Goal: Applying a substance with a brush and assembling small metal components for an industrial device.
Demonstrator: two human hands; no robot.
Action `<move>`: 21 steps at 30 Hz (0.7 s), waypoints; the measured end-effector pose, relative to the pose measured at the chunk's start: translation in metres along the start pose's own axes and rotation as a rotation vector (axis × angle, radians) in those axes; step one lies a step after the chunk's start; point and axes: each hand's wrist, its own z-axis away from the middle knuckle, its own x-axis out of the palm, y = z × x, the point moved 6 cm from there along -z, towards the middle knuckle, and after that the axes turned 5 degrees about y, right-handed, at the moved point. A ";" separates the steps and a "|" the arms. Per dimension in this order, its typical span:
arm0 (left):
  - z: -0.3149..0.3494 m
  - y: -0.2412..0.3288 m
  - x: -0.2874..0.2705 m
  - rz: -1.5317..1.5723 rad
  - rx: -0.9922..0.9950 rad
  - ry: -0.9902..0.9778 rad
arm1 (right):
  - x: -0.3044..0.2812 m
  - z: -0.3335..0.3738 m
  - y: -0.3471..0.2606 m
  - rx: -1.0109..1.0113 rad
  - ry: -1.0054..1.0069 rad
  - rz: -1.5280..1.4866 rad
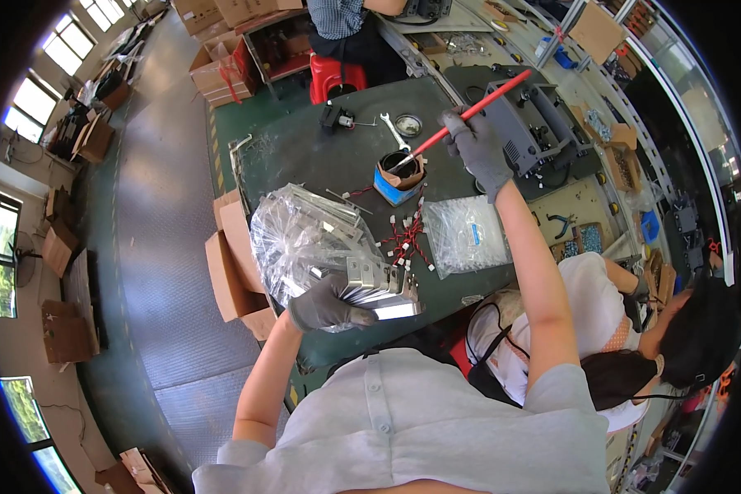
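My right hand (479, 150), in a grey glove, is closed around a long red-handled brush (494, 93). The brush slants down to the left, and its lower end reaches into a dark round can (401, 165) set in an open blue carton (393, 191). Below it, my gloved left hand (325, 305) grips a stack of bent silver metal brackets (380, 284), fanned out near the table's front edge. Directly behind that hand lies a clear plastic bag (292, 239) with more metal parts in it. Red wires with white connectors (407, 237) lie between the bag and the can.
A bag of white small parts (467, 235) lies right of the wires. Behind the can are an open-end wrench (393, 132), a small round dish (407, 125) and a black device (336, 118). Grey housings (523, 123) stand at right. A co-worker (589, 305) sits close on my right.
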 end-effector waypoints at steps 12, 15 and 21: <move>0.006 -0.025 -0.016 0.047 -0.083 0.168 | 0.115 -0.045 0.070 -0.261 -0.580 1.135; 0.009 -0.027 -0.012 0.090 -0.167 0.159 | 0.133 -0.053 0.091 -0.299 -0.764 1.223; 0.015 -0.027 -0.016 0.136 -0.129 0.192 | 0.145 -0.064 0.069 -0.425 -0.735 1.360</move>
